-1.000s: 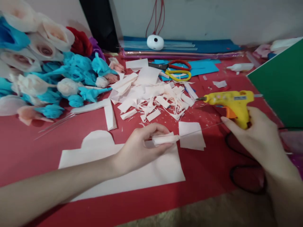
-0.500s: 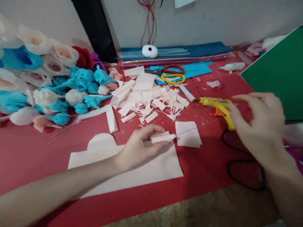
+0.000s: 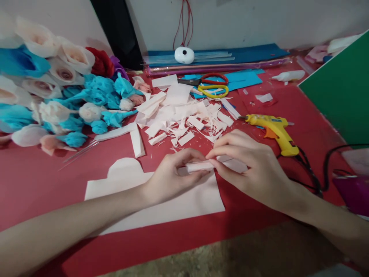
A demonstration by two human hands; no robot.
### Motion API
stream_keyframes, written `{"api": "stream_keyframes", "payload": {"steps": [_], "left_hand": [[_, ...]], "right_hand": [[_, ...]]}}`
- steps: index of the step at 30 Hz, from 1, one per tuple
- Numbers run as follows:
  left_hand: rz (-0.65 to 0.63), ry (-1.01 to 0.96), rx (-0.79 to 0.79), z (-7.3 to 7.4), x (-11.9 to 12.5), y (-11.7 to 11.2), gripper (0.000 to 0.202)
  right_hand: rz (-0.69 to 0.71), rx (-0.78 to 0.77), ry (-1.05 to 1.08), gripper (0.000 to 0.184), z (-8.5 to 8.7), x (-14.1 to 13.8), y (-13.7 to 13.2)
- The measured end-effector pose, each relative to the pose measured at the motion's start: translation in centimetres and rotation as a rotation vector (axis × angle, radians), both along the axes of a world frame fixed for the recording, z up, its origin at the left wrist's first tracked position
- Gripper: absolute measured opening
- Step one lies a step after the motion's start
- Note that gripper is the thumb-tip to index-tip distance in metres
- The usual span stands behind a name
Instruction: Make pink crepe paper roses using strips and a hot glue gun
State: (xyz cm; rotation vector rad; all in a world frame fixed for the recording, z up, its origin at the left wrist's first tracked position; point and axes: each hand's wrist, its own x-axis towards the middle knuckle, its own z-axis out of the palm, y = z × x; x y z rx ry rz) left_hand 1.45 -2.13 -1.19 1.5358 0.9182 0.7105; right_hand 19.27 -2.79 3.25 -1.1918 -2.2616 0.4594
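Observation:
My left hand [image 3: 173,175] pinches a small rolled strip of pale pink crepe paper [image 3: 197,166] just above the red table cover. My right hand [image 3: 248,165] has closed its fingertips on the other end of the same roll. Under both hands lies a large pale pink paper sheet [image 3: 161,204] with a rounded cut-out. A square pink paper piece [image 3: 238,164] is mostly hidden under my right hand. The yellow glue gun [image 3: 273,129] lies on the cover to the right, untouched, with its black cord [image 3: 311,173] trailing towards me.
A heap of pink paper scraps [image 3: 184,117] lies behind my hands. Blue, white and red paper flowers [image 3: 66,100] are piled at the left. Red and yellow scissors [image 3: 211,85] lie on blue paper at the back. A green board [image 3: 340,92] leans at the right.
My right hand left the glue gun, which now lies on the table, and came left to grip the paper roll. My left hand stayed put holding the roll.

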Motion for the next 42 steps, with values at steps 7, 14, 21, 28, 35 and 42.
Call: {"api": "stream_keyframes", "payload": {"steps": [7, 14, 21, 28, 35, 42], "left_hand": [[-0.038, 0.007, 0.037, 0.0, -0.3, 0.2, 0.014], [-0.040, -0.001, 0.036, -0.2, -0.3, 0.4, 0.012], [-0.021, 0.021, 0.015, -0.1, -0.2, 0.4, 0.011], [-0.027, -0.013, 0.001, -0.3, -0.4, 0.4, 0.012], [-0.024, -0.084, -0.051, -0.1, -0.4, 0.5, 0.013], [-0.007, -0.080, 0.031, -0.4, -0.4, 0.4, 0.014]], "right_hand": [[0.020, 0.013, -0.026, 0.006, -0.1, 0.1, -0.1], [0.054, 0.071, -0.080, 0.005, -0.4, -0.1, 0.0], [0.107, 0.126, -0.123, 0.004, -0.3, 0.2, -0.2], [0.243, 0.287, -0.328, 0.013, 0.0, 1.1, 0.5], [0.383, 0.363, -0.444, 0.021, 0.8, 1.7, 0.7], [0.225, 0.307, -0.314, 0.017, 1.2, 1.8, 0.6]]}}
